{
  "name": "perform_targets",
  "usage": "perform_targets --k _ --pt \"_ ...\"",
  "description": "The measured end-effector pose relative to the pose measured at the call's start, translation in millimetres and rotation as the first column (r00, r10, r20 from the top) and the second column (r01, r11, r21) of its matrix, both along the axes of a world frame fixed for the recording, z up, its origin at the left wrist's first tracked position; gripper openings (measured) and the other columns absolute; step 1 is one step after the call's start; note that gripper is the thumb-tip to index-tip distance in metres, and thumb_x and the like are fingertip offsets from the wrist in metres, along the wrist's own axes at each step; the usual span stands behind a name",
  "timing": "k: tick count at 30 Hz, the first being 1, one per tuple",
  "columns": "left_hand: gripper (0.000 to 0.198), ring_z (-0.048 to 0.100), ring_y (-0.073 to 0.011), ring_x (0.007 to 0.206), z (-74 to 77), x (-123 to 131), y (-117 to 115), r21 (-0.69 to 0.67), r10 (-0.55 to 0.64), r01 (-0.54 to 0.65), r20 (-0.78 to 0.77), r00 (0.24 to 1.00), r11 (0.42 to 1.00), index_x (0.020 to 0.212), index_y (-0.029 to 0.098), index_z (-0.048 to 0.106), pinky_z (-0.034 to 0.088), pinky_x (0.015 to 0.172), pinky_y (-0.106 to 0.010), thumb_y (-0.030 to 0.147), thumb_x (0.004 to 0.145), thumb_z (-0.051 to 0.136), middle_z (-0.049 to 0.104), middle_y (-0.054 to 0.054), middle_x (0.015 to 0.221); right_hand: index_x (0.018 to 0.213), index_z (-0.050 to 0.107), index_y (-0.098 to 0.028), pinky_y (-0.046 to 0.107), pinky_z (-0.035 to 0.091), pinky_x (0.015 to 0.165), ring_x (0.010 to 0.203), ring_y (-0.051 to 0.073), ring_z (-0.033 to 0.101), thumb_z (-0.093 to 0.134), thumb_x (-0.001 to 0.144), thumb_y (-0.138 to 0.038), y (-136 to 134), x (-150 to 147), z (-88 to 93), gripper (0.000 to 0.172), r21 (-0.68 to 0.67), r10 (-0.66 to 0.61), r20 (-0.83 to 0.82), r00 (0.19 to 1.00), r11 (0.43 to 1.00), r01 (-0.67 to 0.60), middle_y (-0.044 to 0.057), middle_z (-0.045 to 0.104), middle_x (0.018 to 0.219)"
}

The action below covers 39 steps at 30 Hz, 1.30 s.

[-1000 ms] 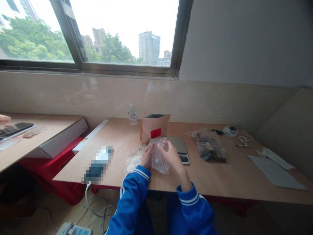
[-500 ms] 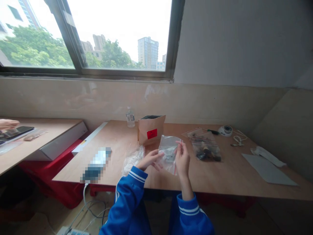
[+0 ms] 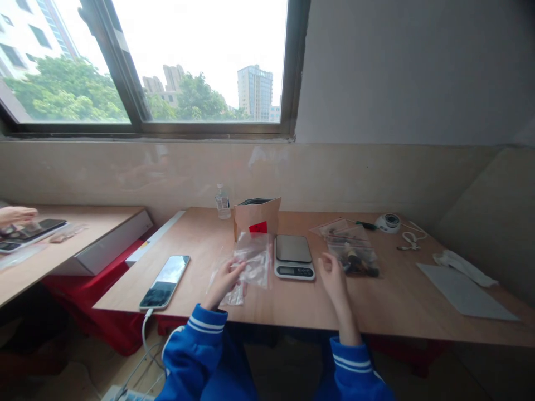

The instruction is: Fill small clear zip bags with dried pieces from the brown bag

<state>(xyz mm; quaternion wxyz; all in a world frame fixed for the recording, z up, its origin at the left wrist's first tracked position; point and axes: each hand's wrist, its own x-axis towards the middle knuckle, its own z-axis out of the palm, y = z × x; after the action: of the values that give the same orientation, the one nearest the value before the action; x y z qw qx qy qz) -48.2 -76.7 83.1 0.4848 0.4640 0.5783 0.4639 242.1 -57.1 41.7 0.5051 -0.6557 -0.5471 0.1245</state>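
Observation:
My left hand [image 3: 225,279] pinches a small clear zip bag [image 3: 253,262] and holds it up just left of a silver digital scale [image 3: 293,257]. More crumpled clear bags [image 3: 232,293] lie on the wooden table [image 3: 397,303] under that hand. My right hand [image 3: 333,277] hovers over the table right of the scale, fingers loosely apart and holding nothing. It is close to a clear bag of dark small parts [image 3: 353,257]. Behind the held bag stands a brown paper pouch with a red label [image 3: 256,217].
A phone [image 3: 165,273] on a white cable lies at the table's left front. A small water bottle [image 3: 223,201] stands by the wall. Tape roll [image 3: 388,222], white cord [image 3: 411,240] and a grey sheet [image 3: 463,292] are at the right. Another person's hand [image 3: 16,214] rests on the neighbouring desk.
My right hand let go of the clear bag and moved right. My left hand carried the bag left, uncovering the scale. The view shifted slightly.

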Motion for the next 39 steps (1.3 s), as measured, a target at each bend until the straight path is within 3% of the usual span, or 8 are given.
perform_targets --k 6,10,13,17,23,30,35,39 --pt "0.045 0.056 -0.0158 0.048 -14.8 -51 -5 -0.095 0.048 -0.109 -0.499 0.865 0.989 0.114 0.012 0.049 0.038 0.044 -0.023 0.043 0.082 0.051 0.056 0.0 0.059 0.13 0.042 -0.008 0.053 0.038 0.088 0.113 0.042 0.044 0.056 0.075 -0.045 15 61 -33.5 0.068 -0.029 -0.407 0.362 0.839 0.894 0.446 0.027 0.042 0.124" --pt "0.043 0.062 -0.0288 0.094 -29.4 -49 -9 0.339 0.399 -0.213 -0.74 0.54 0.916 0.118 0.012 0.049 0.05 0.075 -0.04 0.032 0.08 0.051 0.06 -0.015 0.1 0.135 0.037 -0.012 0.052 0.039 0.085 0.111 0.043 0.046 0.063 0.071 -0.049 16 69 -46.1 0.079 -0.109 -0.418 0.388 0.821 0.864 0.492 0.027 0.039 0.129" --pt "0.044 0.049 -0.0315 0.119 -30.7 -36 -7 0.549 0.536 -0.111 -0.721 0.439 0.828 0.124 0.012 0.049 0.044 0.093 -0.045 0.028 0.082 0.047 0.047 -0.021 0.126 0.13 0.045 -0.017 0.052 0.039 0.086 0.109 0.042 0.047 0.063 0.072 -0.045 18 72 -48.9 0.067 -0.086 -0.432 0.389 0.814 0.862 0.499 0.023 0.043 0.124" --pt "0.044 0.031 -0.0282 0.135 -40.6 -15 5 0.45 0.385 0.093 -0.84 0.383 0.888 0.131 0.022 0.048 0.028 0.109 -0.046 0.027 0.088 0.041 0.036 -0.011 0.146 0.126 0.051 -0.02 0.049 0.039 0.085 0.103 0.039 0.05 0.065 0.07 -0.039 19 76 -48.2 0.06 -0.078 -0.451 0.36 0.817 0.858 0.508 0.019 0.048 0.116" --pt "0.05 0.028 -0.0326 0.137 -83.0 -11 21 0.138 0.126 0.032 -0.959 0.255 0.99 0.138 0.016 0.042 0.018 0.111 -0.053 0.03 0.091 0.035 0.031 -0.014 0.149 0.122 0.057 -0.018 0.044 0.04 0.085 0.099 0.033 0.052 0.06 0.074 -0.04 15 85 -50.6 0.053 -0.029 -0.429 0.229 0.874 0.894 0.447 0.016 0.053 0.107" --pt "0.046 0.032 -0.0316 0.135 -79.8 -23 24 0.155 0.123 0.039 -0.891 0.436 0.987 0.132 0.014 0.049 0.017 0.111 -0.055 0.029 0.089 0.039 0.04 -0.017 0.144 0.103 0.065 -0.012 0.042 0.045 0.082 0.092 0.029 0.056 0.056 0.073 -0.052 12 94 -48.9 0.051 0.097 -0.366 0.023 0.93 0.927 0.362 0.016 0.063 0.094" --pt "0.034 0.049 -0.0264 0.12 -42.3 17 1 0.485 0.45 -0.186 -0.515 0.73 0.855 0.11 0.016 0.059 0.034 0.104 -0.048 0.019 0.088 0.033 0.059 -0.014 0.121 0.099 0.061 -0.012 0.037 0.05 0.076 0.083 0.024 0.062 0.064 0.069 -0.051 -8 73 -39.1 0.049 0.153 -0.329 -0.381 0.864 0.899 0.41 0.016 0.065 0.097" --pt "0.023 0.059 -0.0208 0.1 -1.3 82 -34 0.496 0.166 -0.049 -0.193 0.967 0.867 0.104 0.019 0.058 0.046 0.09 -0.037 0.023 0.088 0.041 0.063 -0.009 0.105 0.098 0.059 -0.015 0.035 0.051 0.075 0.086 0.023 0.063 0.066 0.071 -0.049 -30 32 -5.7 0.044 0.208 -0.205 -0.569 0.796 0.901 0.381 0.012 0.065 0.096"
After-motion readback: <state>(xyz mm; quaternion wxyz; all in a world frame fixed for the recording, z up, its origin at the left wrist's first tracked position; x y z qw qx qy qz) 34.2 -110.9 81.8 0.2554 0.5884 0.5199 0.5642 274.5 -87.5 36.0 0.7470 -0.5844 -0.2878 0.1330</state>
